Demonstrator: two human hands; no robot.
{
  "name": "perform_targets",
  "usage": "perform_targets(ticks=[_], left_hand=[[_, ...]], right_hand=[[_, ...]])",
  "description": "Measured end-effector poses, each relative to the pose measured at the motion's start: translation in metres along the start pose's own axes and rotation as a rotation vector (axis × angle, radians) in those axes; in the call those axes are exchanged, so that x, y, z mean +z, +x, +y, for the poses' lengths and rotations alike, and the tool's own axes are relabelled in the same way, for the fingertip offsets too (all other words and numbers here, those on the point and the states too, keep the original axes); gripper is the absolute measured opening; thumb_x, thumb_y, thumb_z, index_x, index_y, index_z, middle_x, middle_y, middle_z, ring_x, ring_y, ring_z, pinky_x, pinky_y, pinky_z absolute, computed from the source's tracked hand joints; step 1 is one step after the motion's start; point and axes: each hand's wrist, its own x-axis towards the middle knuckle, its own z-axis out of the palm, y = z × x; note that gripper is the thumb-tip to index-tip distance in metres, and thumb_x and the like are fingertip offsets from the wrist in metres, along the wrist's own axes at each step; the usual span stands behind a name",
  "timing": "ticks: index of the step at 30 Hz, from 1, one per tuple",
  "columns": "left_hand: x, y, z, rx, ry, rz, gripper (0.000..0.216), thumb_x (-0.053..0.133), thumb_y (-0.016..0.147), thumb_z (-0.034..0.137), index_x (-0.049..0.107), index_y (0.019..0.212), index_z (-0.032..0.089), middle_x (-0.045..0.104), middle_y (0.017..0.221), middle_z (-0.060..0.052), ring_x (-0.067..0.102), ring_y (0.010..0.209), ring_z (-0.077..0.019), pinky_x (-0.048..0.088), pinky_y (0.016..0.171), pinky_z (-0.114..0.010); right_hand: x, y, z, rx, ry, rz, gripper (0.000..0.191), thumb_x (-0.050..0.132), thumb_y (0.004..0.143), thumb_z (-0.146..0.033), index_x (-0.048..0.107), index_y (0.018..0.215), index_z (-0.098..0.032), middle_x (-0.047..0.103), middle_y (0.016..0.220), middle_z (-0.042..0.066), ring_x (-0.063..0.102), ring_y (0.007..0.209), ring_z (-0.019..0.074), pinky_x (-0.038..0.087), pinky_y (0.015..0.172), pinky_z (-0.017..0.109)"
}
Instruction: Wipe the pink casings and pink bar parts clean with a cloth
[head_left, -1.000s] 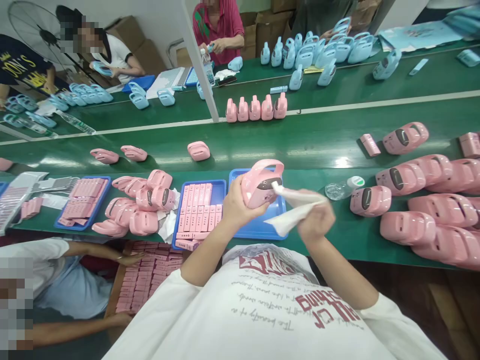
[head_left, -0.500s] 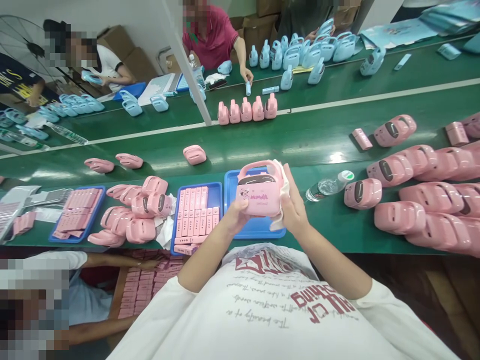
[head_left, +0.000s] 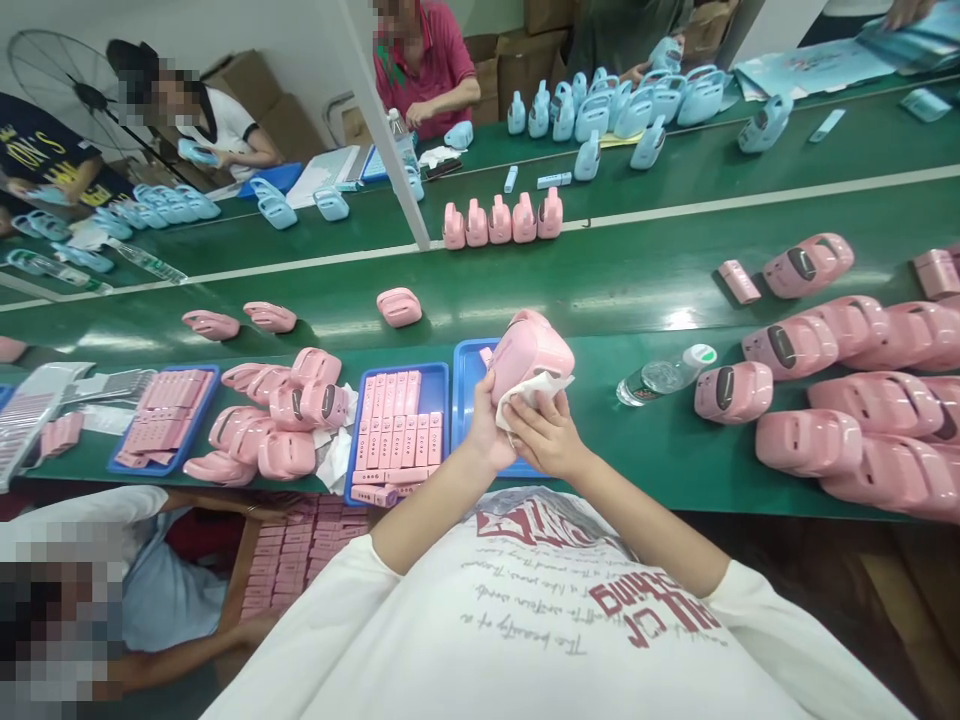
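Note:
In the middle of the head view, a glossy pink plastic case with a carry handle (head_left: pixel 534 348) is held tilted above a blue tray (head_left: pixel 466 380). My left hand (head_left: pixel 486 428) grips it from the left and below, closed around its side. My right hand (head_left: pixel 551 436) is closed on a white cloth or tissue (head_left: pixel 517 403), pressing it against the near face of the case. The case's printed front is turned out of sight. Part of a small pink piece shows at the tray's edge, behind my left hand.
Left of my hands stands a blue tray of pink bars (head_left: pixel 397 425), with a pile of pink cases (head_left: pixel 289 455) beyond. A lying water bottle (head_left: pixel 664 378) and many pink cases (head_left: pixel 810 440) are at right. Co-workers sit across the green belt (head_left: pixel 600 250) and at lower left.
The pink case has been turned, so its printed front no longer shows. My right hand and the white cloth have moved from its right side to its near face.

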Motion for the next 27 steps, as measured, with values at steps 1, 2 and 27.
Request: perform_targets(ticks=[1, 2, 27], left_hand=[[0.001, 0.000, 0.000, 0.002, 0.002, -0.011, 0.048, 0.048, 0.077, 0.056, 0.066, 0.091, 0.013, 0.072, 0.072, -0.006, 0.069, 0.093, -0.0222, 0.054, 0.079, -0.028], [0.002, 0.000, 0.000, 0.011, 0.004, -0.025, 0.049, 0.048, 0.077, 0.056, 0.066, 0.095, 0.013, 0.072, 0.077, -0.007, 0.068, 0.097, -0.0228, 0.053, 0.083, -0.029], [-0.048, 0.046, -0.040, 0.052, 1.314, -0.302, 0.076, 0.082, 0.058, 0.033, 0.050, 0.125, 0.017, 0.057, 0.124, -0.014, 0.057, 0.107, -0.0263, 0.046, 0.092, -0.042]], right_hand=[[0.001, -0.002, 0.004, -0.001, -0.023, -0.024, 0.047, 0.041, 0.092, -0.032, 0.044, 0.139, -0.025, 0.058, 0.131, 0.003, 0.014, 0.144, 0.0189, 0.006, 0.120, 0.048], [0.002, -0.004, 0.008, 0.022, -0.047, -0.050, 0.047, 0.042, 0.091, -0.036, 0.047, 0.137, -0.026, 0.058, 0.131, 0.004, 0.015, 0.144, 0.0212, 0.007, 0.119, 0.051], [-0.089, -0.068, 0.043, 1.579, 0.504, -0.160, 0.036, 0.062, 0.062, -0.053, 0.057, 0.064, -0.018, 0.053, 0.059, -0.001, 0.046, 0.057, 0.0134, 0.037, 0.054, 0.027]])
